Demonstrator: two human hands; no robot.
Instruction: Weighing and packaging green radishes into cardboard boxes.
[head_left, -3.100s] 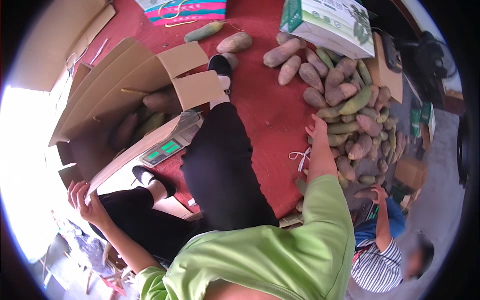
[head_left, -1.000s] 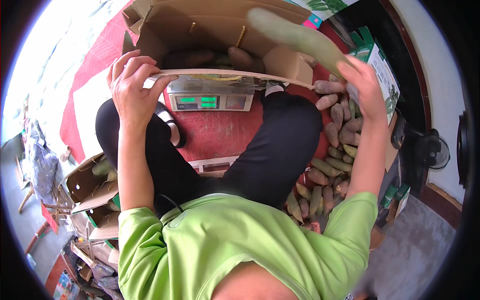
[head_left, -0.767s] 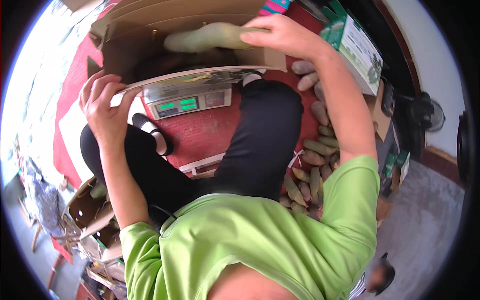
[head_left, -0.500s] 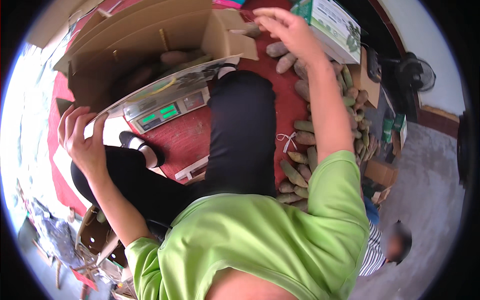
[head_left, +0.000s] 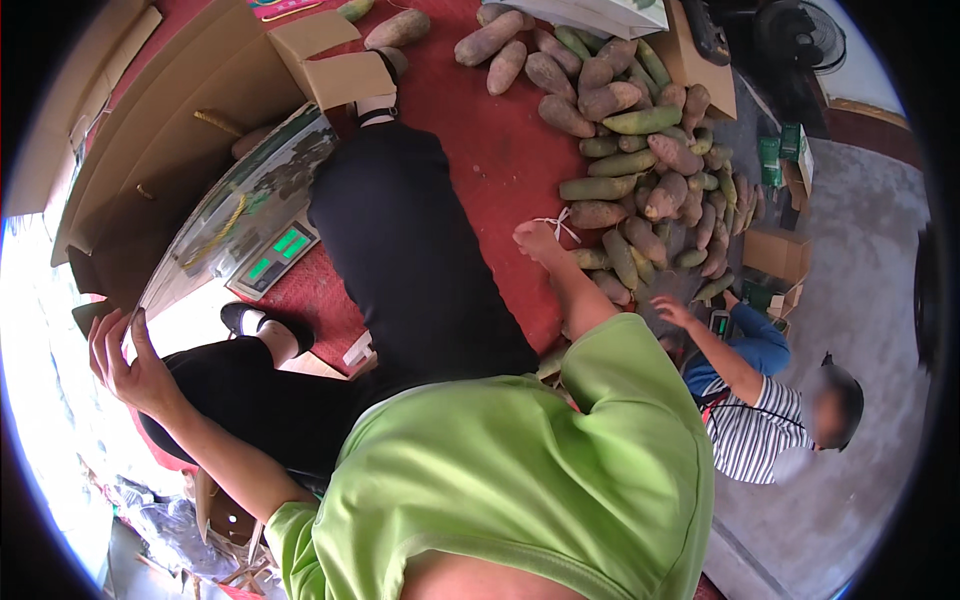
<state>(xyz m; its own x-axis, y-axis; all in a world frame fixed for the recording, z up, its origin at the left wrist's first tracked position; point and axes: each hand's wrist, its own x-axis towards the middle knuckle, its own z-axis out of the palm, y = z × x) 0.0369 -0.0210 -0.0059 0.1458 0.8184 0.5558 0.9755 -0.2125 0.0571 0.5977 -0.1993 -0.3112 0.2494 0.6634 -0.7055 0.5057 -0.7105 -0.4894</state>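
Observation:
My left hand [head_left: 132,365] is at the near left corner of a large brown carton [head_left: 165,150], fingers spread and touching the end of its edge. A patterned outer panel [head_left: 240,200] faces me, and a reddish-brown vegetable [head_left: 248,143] shows inside. On the red mat, my right hand [head_left: 545,245] is low beside a white ribbon [head_left: 560,222], its fingers curled in. Whether they hold the ribbon, or anything, is hidden. Just right of this hand lies a heap of long vegetables [head_left: 650,180], some reddish brown, some green.
A scale display [head_left: 275,255] with green digits glows under the carton. My black-trousered knee [head_left: 390,190] lies between carton and heap. A person in a striped shirt [head_left: 750,430] is at the right, one hand [head_left: 675,310] near the heap. A black fan [head_left: 800,35] stands at far right.
My right hand has come down and back from beyond the heap's far end to the white ribbon. The left hand stays near the carton's corner, its fingers wider apart. The view has shifted right.

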